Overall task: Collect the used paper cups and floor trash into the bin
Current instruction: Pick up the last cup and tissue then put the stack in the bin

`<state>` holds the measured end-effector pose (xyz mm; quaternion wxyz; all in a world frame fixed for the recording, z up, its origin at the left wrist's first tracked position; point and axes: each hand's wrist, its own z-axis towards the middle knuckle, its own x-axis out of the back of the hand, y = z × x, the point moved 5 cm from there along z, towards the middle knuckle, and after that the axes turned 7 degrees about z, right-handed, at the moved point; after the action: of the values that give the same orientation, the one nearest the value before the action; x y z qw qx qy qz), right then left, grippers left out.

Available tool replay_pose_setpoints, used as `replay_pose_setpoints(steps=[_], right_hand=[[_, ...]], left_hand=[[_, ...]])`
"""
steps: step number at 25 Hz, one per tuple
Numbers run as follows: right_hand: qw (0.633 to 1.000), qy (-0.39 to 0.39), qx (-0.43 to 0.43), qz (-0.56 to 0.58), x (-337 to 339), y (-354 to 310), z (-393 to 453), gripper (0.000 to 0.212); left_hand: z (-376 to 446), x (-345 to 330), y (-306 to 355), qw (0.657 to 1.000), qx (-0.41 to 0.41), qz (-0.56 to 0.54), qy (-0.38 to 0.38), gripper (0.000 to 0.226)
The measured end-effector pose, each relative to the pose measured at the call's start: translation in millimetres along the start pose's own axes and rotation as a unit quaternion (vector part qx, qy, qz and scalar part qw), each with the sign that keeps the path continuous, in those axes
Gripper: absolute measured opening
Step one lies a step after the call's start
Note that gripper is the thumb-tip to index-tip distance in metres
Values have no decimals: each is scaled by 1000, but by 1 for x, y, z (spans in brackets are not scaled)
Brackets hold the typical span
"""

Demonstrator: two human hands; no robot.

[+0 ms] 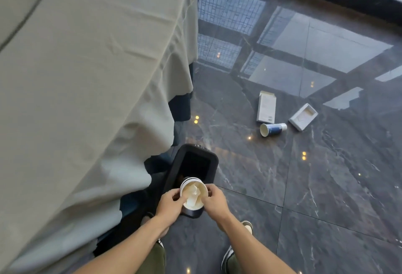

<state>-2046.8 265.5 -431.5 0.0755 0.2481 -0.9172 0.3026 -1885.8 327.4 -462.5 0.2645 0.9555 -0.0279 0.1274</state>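
A paper cup (194, 195) with crumpled white paper inside is held upright over the near end of a black rectangular bin (214, 166) on the floor. My left hand (169, 203) grips the cup's left rim and my right hand (214, 199) grips its right rim. Farther out on the dark floor lies a blue-and-white paper cup (273, 129) on its side, mouth toward the left. Beside it are a flat white box (266, 107) and an open white box tray (303, 117).
A table draped in a pale grey-green cloth (87, 77) fills the left side, its hem hanging right beside the bin. The glossy dark marble floor (326, 186) reflects windows. My two shoes (228, 258) show below the arms.
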Motion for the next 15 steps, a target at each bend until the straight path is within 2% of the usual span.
replay_pose_setpoints(steps=[3,15], right_hand=[[1000,-7,-12,-20,-11,15,28,28],[995,-55,-56,-60,-38,30,64,38]], left_hand=[[21,-6,-13,1000,23,19,1,20],[50,-13,-26,994,86,71,-21,24]])
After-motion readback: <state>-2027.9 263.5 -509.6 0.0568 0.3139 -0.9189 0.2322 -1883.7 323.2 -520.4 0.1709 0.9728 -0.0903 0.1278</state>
